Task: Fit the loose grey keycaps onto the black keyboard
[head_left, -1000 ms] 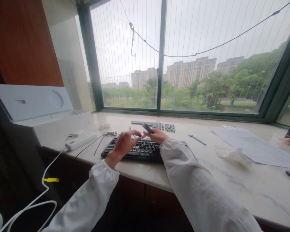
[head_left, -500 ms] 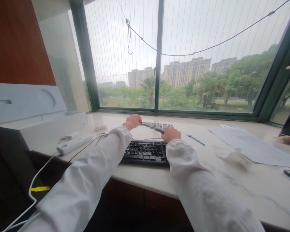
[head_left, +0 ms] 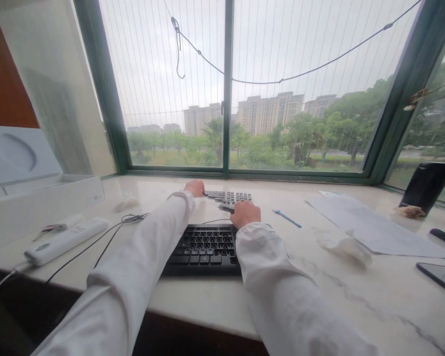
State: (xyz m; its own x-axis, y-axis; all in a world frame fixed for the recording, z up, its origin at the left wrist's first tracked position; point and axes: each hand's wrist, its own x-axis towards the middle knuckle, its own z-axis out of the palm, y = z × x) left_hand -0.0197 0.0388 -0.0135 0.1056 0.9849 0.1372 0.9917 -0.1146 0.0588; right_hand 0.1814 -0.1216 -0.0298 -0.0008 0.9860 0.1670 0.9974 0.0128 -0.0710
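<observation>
A black keyboard (head_left: 203, 247) lies near the counter's front edge. Its lower rows carry keycaps; many upper positions look bare. Behind it, loose grey keycaps (head_left: 233, 197) are laid out in rows. My left hand (head_left: 195, 188) is closed at the left end of those rows, its fingertips mostly hidden, so what it pinches cannot be made out. Over the keyboard's back right corner, my right hand (head_left: 245, 213) grips a slim dark object (head_left: 226, 208) that points left beside the keycaps. Its exact kind is unclear.
A blue pen-like stick (head_left: 287, 218), crumpled tissue (head_left: 346, 247) and printed paper (head_left: 371, 222) lie to the right, with a phone (head_left: 439, 277) beyond. On the left are a white power strip (head_left: 66, 241), a coiled black cable (head_left: 133, 218) and an open white box (head_left: 59, 198).
My view has turned right, shifting everything leftward in the picture. Both hands stay near the loose keycaps, closed, with the dark object still in my right hand.
</observation>
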